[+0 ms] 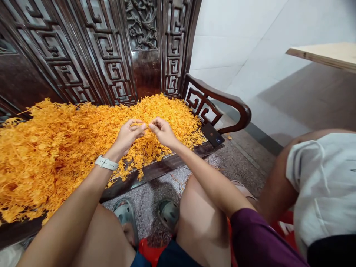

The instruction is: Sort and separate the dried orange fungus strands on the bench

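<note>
Pinched or nearly so at thumb and fingertips in left hand and right hand, almost meeting; too small to make out any hold. Work gently, low over orange pieces heaped on dark wooden bench.
</note>
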{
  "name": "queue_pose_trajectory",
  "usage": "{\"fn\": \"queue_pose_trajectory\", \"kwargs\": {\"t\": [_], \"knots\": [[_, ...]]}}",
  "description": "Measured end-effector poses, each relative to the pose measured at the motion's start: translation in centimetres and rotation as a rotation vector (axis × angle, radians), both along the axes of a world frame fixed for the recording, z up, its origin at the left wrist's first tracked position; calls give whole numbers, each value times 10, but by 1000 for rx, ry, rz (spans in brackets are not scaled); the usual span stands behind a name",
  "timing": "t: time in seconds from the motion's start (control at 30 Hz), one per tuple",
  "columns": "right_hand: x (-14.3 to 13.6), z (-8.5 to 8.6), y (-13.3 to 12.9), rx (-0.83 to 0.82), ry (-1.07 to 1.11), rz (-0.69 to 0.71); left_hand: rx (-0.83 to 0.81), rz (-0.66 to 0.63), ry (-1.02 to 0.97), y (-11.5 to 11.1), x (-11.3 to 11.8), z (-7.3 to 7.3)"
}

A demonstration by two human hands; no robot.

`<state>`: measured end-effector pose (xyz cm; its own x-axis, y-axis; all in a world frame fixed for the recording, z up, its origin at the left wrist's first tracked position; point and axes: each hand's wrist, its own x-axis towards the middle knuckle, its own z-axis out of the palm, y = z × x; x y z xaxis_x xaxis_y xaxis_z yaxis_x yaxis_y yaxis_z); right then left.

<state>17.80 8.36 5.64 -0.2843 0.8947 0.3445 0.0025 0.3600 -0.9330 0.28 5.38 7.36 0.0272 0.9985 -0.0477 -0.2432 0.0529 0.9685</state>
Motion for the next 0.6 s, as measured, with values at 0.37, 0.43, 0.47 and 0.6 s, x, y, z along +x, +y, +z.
{"fn": "queue_pose_trajectory", "kwargs": {"t": [0.37,0.43,0.47,0.6], "knots": [[-9,40,-44,13,-9,649,71,432,-66,25,-16,-4],[-12,51,-61,-43,-131,1034,69,507,-72,34,-30,-5],[-12,55,-65,-89,-160,1158,72,518,-82,37,-36,-6],[-9,51,-54,-376,275,777,79,553,-166,37,-50,-4]]}}
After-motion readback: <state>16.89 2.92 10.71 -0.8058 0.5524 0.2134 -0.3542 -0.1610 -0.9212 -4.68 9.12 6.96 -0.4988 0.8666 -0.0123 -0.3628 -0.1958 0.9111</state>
